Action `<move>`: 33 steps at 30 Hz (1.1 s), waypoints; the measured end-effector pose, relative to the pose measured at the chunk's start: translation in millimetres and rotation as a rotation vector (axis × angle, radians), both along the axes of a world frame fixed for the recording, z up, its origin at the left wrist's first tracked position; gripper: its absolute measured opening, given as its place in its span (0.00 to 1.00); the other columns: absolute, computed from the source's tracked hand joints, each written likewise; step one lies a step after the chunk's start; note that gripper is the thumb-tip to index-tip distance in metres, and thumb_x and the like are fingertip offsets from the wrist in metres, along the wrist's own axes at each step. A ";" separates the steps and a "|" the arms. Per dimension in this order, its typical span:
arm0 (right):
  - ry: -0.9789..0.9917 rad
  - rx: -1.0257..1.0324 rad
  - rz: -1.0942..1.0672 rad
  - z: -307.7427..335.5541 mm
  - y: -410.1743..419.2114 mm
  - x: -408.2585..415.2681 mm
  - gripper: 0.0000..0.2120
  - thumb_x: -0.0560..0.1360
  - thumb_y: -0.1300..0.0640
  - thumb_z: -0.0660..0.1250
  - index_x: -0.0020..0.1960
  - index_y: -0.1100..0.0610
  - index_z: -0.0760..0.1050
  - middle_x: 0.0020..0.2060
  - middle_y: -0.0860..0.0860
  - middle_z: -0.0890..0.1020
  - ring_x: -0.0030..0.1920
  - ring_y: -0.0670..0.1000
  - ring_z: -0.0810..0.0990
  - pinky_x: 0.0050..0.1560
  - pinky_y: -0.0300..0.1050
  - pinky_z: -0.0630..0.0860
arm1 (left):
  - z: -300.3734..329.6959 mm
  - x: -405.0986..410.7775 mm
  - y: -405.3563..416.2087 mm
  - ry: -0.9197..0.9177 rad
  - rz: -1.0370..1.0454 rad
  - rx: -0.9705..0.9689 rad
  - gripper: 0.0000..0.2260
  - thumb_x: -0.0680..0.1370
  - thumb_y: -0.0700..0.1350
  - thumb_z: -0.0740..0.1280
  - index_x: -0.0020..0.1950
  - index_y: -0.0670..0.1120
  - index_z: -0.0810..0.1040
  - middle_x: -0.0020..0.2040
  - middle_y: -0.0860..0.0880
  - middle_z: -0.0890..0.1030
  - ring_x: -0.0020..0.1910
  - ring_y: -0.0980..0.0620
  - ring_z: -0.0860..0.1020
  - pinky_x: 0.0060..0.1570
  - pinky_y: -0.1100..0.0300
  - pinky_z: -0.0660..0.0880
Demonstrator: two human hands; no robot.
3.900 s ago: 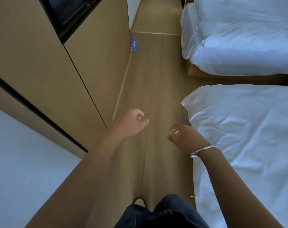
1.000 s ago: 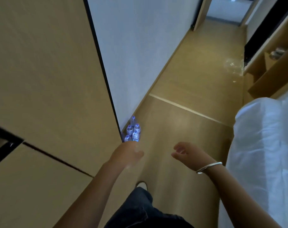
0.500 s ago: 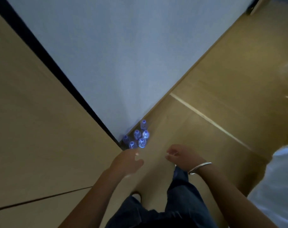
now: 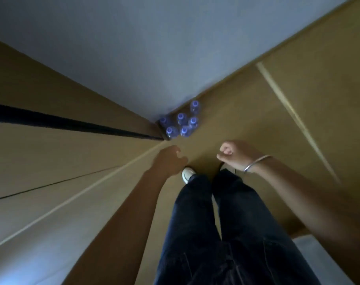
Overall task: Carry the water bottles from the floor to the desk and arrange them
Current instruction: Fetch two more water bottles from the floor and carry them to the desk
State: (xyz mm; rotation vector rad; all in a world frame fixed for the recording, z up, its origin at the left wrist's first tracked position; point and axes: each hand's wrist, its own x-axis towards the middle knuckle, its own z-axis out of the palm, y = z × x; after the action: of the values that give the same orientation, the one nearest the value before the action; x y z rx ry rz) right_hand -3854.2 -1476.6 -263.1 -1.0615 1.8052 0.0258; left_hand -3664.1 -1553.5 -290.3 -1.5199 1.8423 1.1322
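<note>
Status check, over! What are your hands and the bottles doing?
Left hand empty. Right hand curled, empty. Six water bottles upright in floor corner. Path unobstructed.

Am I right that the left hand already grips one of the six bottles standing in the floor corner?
No. The head view shows the left hand holding nothing, short of the bottles. All six stand untouched in the floor corner; the right hand holds nothing either.

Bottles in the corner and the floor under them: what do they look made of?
The water bottles look like thin clear plastic: see-through bodies, blue-tinted caps. The floor seems matte wood or wood-look laminate: tan, faint grain, one pale seam strip; which cannot be told.
</note>
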 end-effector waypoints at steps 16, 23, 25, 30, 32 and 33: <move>0.153 -0.027 -0.057 -423.1 -78.8 -11.2 0.27 0.73 0.49 0.67 0.67 0.59 0.65 0.64 0.57 0.72 0.64 0.57 0.71 0.62 0.46 0.67 | -408.3 -12.3 -49.8 -0.029 0.208 0.021 0.38 0.72 0.54 0.71 0.75 0.43 0.56 0.72 0.43 0.65 0.70 0.44 0.65 0.67 0.53 0.63; 0.117 -0.216 -0.063 -523.9 -135.4 -5.4 0.27 0.73 0.51 0.68 0.68 0.58 0.63 0.64 0.52 0.71 0.64 0.50 0.70 0.63 0.37 0.63 | -511.7 -29.6 -53.8 0.287 0.597 -0.046 0.43 0.65 0.49 0.78 0.74 0.46 0.56 0.69 0.47 0.69 0.67 0.48 0.69 0.66 0.51 0.69; 0.035 -0.224 -0.048 -544.0 -151.6 -5.9 0.31 0.70 0.49 0.70 0.68 0.56 0.64 0.57 0.47 0.71 0.56 0.46 0.70 0.61 0.36 0.67 | -523.1 -41.2 -60.2 0.328 0.791 -0.110 0.43 0.62 0.51 0.79 0.70 0.47 0.62 0.63 0.48 0.74 0.61 0.50 0.74 0.60 0.53 0.74; 0.140 -0.347 0.081 -556.5 -163.4 -7.5 0.12 0.68 0.48 0.67 0.50 0.50 0.73 0.40 0.44 0.73 0.48 0.47 0.74 0.44 0.33 0.66 | -529.5 -52.8 -70.5 0.294 0.799 -0.310 0.31 0.60 0.55 0.78 0.59 0.50 0.74 0.46 0.58 0.78 0.49 0.55 0.78 0.47 0.62 0.74; 0.133 -0.368 0.076 -550.3 -159.0 -6.0 0.18 0.66 0.48 0.69 0.53 0.52 0.75 0.45 0.48 0.80 0.50 0.48 0.77 0.51 0.40 0.72 | -521.8 -45.9 -68.0 0.288 0.700 -0.309 0.28 0.59 0.52 0.78 0.58 0.51 0.75 0.45 0.57 0.79 0.46 0.53 0.79 0.44 0.61 0.75; 0.133 -0.349 0.064 -546.8 -155.8 -7.3 0.21 0.65 0.48 0.70 0.56 0.53 0.75 0.49 0.50 0.81 0.53 0.50 0.79 0.54 0.42 0.73 | -516.7 -41.6 -64.9 0.264 0.634 -0.300 0.28 0.59 0.52 0.78 0.58 0.52 0.76 0.45 0.56 0.79 0.46 0.53 0.79 0.44 0.61 0.75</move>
State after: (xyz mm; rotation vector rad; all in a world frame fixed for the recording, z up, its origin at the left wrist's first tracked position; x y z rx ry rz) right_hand -3861.4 -1632.4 -809.8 -1.3913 1.9384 -0.1907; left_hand -3705.6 -1618.5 -807.0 -2.3326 1.8022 1.4309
